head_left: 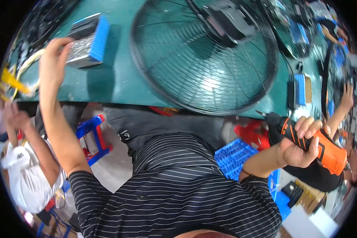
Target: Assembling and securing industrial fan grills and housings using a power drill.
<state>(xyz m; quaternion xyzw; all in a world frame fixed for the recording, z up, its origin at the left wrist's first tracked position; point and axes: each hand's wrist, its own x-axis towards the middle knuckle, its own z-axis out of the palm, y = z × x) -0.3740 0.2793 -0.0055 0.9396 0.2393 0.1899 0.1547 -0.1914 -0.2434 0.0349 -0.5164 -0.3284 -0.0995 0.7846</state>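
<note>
- Head cam: your L hand [53, 59] reaches the blue parts box's [100, 39] L side on the green table [125, 81]; thumb & finger close, can't tell if on any metal pcs. [82, 47].
- Your R hand [302, 142] wraps the orange power driver [332, 155], bit near the wire fan guard [202, 59].
- Risk: careless swing could snag guard wires; loose pinch could drop pcs.; bumped box could spill.

A green worktable [125, 85], busy along its length.
Flat in the middle I see a big round black wire guard [202, 47]; left of it, a blue-sided box [99, 39] of small silvery pieces; right of it, another blue-sided box [300, 89], near the edge.
</note>
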